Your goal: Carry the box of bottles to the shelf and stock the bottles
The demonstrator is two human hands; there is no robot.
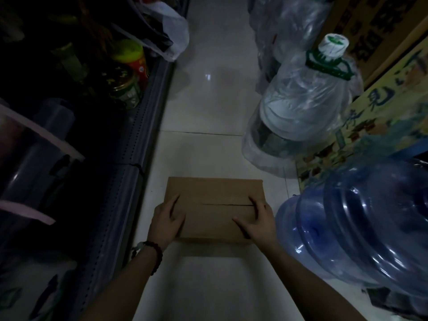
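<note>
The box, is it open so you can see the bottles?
No, the cardboard box has both top flaps folded shut, so no bottles show.

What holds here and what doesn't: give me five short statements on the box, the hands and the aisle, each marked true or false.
1. The brown cardboard box has its top flaps closed. True.
2. Both hands are on the box, the left hand and the right hand. True.
3. Bottles from the box already stand on the floor. False: the box is closed and no bottles from it show.
4. A large blue plastic water jug lies on the person's left. False: it is on the right.
5. The left wrist wears a dark beaded bracelet. True.
</note>
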